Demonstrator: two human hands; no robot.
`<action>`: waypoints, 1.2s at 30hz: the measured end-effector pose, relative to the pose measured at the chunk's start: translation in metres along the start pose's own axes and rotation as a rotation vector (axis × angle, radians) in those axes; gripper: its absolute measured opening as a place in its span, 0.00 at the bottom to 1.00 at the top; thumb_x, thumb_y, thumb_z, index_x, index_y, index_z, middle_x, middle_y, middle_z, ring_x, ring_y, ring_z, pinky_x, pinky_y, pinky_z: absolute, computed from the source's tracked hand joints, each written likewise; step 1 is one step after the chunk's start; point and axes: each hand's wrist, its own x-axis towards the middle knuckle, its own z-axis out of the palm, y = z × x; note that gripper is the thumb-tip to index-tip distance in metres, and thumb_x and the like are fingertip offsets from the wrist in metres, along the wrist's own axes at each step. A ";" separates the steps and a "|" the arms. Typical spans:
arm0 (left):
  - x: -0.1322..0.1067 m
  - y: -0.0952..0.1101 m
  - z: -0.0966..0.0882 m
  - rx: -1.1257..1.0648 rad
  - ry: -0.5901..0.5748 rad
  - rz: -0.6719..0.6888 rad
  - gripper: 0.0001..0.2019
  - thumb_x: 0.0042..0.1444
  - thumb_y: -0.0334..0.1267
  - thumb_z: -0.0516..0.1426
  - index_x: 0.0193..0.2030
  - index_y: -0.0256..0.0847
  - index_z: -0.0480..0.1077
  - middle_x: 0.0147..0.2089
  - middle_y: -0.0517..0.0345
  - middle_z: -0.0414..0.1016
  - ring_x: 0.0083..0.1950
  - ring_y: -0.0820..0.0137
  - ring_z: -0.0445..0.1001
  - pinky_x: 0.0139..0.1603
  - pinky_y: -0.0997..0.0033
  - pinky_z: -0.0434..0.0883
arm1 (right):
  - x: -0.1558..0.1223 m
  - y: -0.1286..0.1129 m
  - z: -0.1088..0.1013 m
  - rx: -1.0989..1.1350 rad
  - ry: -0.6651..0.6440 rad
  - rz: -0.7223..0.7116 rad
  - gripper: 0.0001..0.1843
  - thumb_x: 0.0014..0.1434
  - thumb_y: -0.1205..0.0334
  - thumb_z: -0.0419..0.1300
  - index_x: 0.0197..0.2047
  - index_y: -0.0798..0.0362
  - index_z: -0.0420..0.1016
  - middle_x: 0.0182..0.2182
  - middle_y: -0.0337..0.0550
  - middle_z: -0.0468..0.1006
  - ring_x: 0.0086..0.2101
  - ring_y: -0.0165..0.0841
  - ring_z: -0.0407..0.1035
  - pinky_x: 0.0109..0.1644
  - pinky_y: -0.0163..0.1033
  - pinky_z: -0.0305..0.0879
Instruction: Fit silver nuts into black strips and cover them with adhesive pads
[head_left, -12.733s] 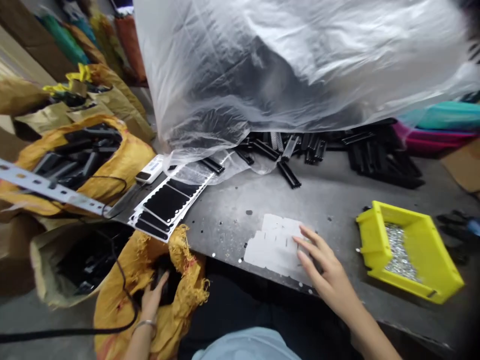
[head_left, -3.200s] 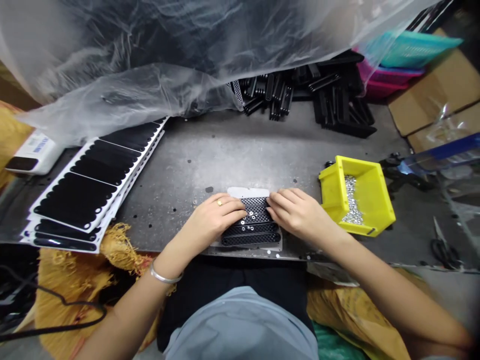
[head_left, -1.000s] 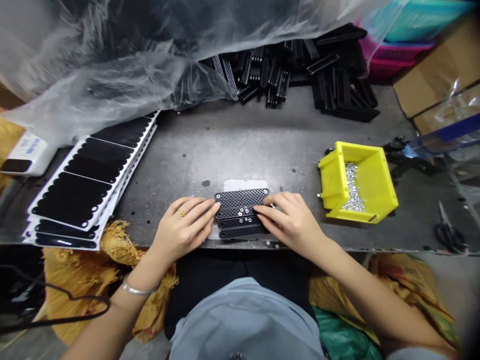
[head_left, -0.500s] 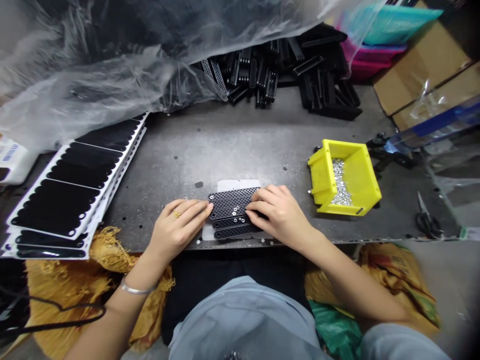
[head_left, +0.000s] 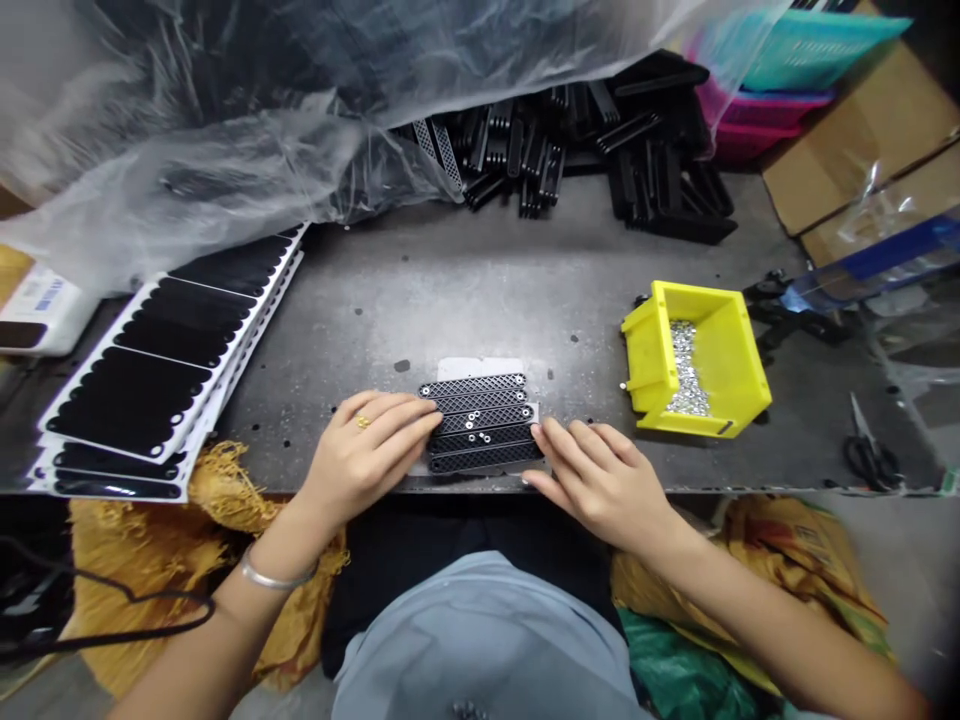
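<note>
Several black perforated strips (head_left: 480, 425) lie side by side on a white sheet (head_left: 480, 367) at the near edge of the grey table (head_left: 465, 290). A few small silver nuts rest on the middle strips. My left hand (head_left: 367, 455) lies flat with its fingers stretched out, the fingertips touching the left ends of the strips. My right hand (head_left: 600, 480) lies open at the right ends of the strips, fingers spread, with its fingertips against the lowest strips. Neither hand holds anything.
A yellow bin (head_left: 694, 360) of small silver nuts stands to the right. A heap of black strips (head_left: 585, 150) lies at the back under a clear plastic sheet (head_left: 247, 120). Stacked white sheets with black pads (head_left: 150, 380) lie left. Scissors (head_left: 866, 450) lie far right.
My right hand has slid off the top of the strips, down and to the right of their ends. My left hand stays at their left ends.
</note>
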 end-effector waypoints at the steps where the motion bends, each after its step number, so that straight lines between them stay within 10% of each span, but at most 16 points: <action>1: 0.005 0.005 0.001 -0.039 -0.018 -0.007 0.13 0.67 0.30 0.60 0.57 0.41 0.75 0.54 0.51 0.84 0.55 0.64 0.80 0.60 0.60 0.68 | 0.002 0.000 -0.002 -0.006 -0.010 -0.011 0.20 0.71 0.53 0.61 0.52 0.64 0.82 0.49 0.53 0.85 0.46 0.41 0.73 0.54 0.46 0.62; 6: 0.019 0.018 0.013 -0.100 -0.049 0.030 0.10 0.71 0.31 0.56 0.54 0.40 0.76 0.51 0.54 0.84 0.52 0.65 0.79 0.59 0.60 0.68 | 0.016 0.013 -0.006 0.095 -0.013 -0.103 0.14 0.70 0.58 0.62 0.48 0.60 0.82 0.47 0.52 0.85 0.47 0.41 0.73 0.54 0.46 0.62; 16: -0.007 0.005 -0.004 -0.059 -0.005 -0.127 0.07 0.68 0.30 0.60 0.50 0.42 0.76 0.47 0.54 0.84 0.48 0.65 0.80 0.58 0.59 0.68 | 0.048 -0.006 0.023 0.566 -0.025 0.198 0.06 0.70 0.65 0.60 0.40 0.54 0.78 0.36 0.43 0.82 0.38 0.35 0.70 0.42 0.42 0.57; 24: -0.007 0.008 0.007 -0.050 0.051 -0.105 0.07 0.66 0.28 0.61 0.49 0.40 0.75 0.44 0.54 0.84 0.46 0.66 0.80 0.56 0.60 0.70 | 0.003 0.016 -0.005 0.423 -0.007 0.256 0.03 0.68 0.67 0.64 0.44 0.52 0.78 0.36 0.43 0.83 0.36 0.35 0.71 0.41 0.44 0.58; 36: -0.014 0.010 0.008 0.017 0.074 -0.033 0.10 0.64 0.31 0.63 0.52 0.42 0.76 0.45 0.54 0.85 0.47 0.65 0.82 0.57 0.60 0.70 | -0.014 0.008 0.000 0.098 0.053 -0.060 0.12 0.67 0.69 0.63 0.53 0.55 0.81 0.42 0.45 0.87 0.41 0.36 0.76 0.49 0.43 0.65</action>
